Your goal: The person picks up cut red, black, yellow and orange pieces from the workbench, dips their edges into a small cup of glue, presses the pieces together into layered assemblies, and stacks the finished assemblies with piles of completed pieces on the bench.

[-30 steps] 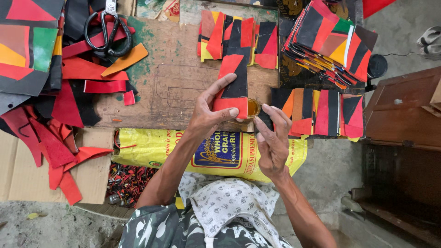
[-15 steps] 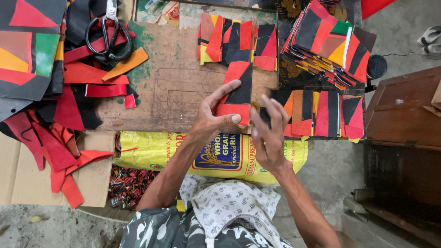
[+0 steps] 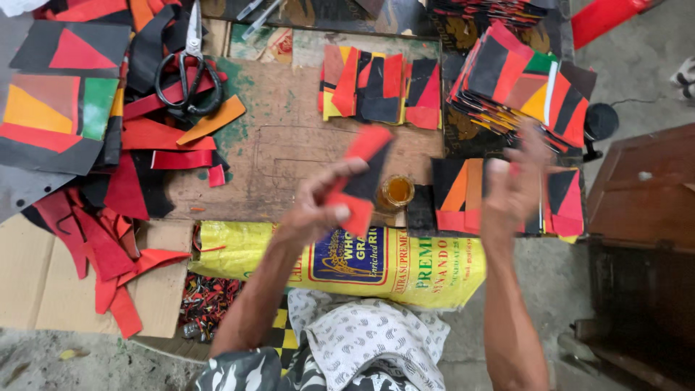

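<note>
Left hand point(image 3: 318, 206): raised over the front edge of the worn wooden board point(image 3: 289, 156), fingers and thumb pinched on a red and black patchwork piece point(image 3: 362, 177).
Patchwork piece: held tilted above the board, its lower red corner under the thumb, its upper end pointing away from the person.
Right hand point(image 3: 510, 192): lifted to the right of the left one, well apart from it, over the row of sewn pieces point(image 3: 463, 195) at the board's right end; it is blurred, so I cannot tell whether the fingers are spread or curled, nor whether they hold anything.
Small jar point(image 3: 396, 192): amber liquid inside, standing on the board between the two hands, just beside the held piece.
Far side of the board: three more patchwork pieces point(image 3: 380, 87) lying side by side.
Far right: a tall fanned stack of finished pieces point(image 3: 525, 80).
Left of the board: black-handled scissors point(image 3: 190, 69) resting on a heap of red, orange and black offcuts point(image 3: 137, 174).
Near edge: a yellow printed sack point(image 3: 340, 264) hangs over the board's front, above the person's lap.
Lower left: flattened cardboard point(image 3: 43, 282) with red strips spilling onto it.
</note>
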